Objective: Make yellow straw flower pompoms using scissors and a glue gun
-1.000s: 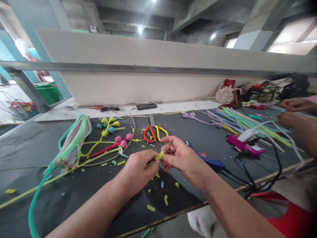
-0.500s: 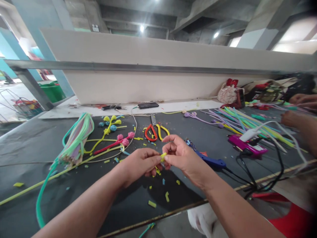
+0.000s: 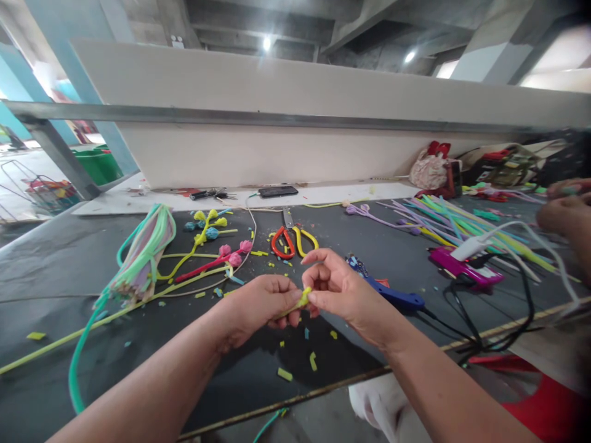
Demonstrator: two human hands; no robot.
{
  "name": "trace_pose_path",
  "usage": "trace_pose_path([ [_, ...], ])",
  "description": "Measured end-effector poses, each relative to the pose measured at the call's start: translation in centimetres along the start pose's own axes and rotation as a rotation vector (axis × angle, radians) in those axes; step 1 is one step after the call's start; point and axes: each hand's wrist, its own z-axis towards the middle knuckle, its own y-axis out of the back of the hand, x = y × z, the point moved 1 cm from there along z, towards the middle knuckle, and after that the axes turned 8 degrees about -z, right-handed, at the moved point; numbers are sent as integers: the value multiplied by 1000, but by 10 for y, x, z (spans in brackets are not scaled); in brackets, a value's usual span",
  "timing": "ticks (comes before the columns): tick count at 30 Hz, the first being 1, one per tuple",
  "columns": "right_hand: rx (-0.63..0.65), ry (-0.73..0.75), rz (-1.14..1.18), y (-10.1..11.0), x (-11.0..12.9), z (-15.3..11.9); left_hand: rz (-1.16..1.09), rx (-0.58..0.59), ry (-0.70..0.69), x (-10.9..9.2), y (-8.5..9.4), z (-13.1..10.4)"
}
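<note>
Between my two hands is a small yellow piece (image 3: 303,298), pinched from both sides. My left hand (image 3: 270,303) holds its left side with thumb and fingers. My right hand (image 3: 332,288) grips the other side between thumb and index finger, the remaining fingers curled. Just beyond my hands lie scissors (image 3: 293,241) with one red and one yellow handle. Left of them are a pink-budded red stem (image 3: 203,269) and a yellow stem (image 3: 203,234) with yellow and blue buds. Yellow and blue scraps (image 3: 285,374) are scattered on the dark table (image 3: 258,381).
A bundle of pale strips (image 3: 145,252) lies at left. On the right are a blue corded tool (image 3: 397,298), a magenta power strip (image 3: 464,269) with cables and many coloured strips (image 3: 443,218). Another person's hand (image 3: 566,212) is at far right. A phone (image 3: 277,191) lies behind.
The view has shifted slightly, moving the table items a little in the frame. My fingers have shifted a little around the yellow piece, and the other person's hand has moved right.
</note>
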Motion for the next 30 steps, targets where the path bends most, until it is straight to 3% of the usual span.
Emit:
trace_pose_path([
  [9,87,19,69,4,-6,3,135,-134,-84,-2,1,0],
  [15,-9,-32,-34,-2,-4,5,300,-211,-185,2,3,4],
  [22,2,25,-128,7,-7,3,354,-146,-209,5,6,1],
  [30,-10,61,-105,12,-8,4,295,-46,-156,-5,7,-2],
])
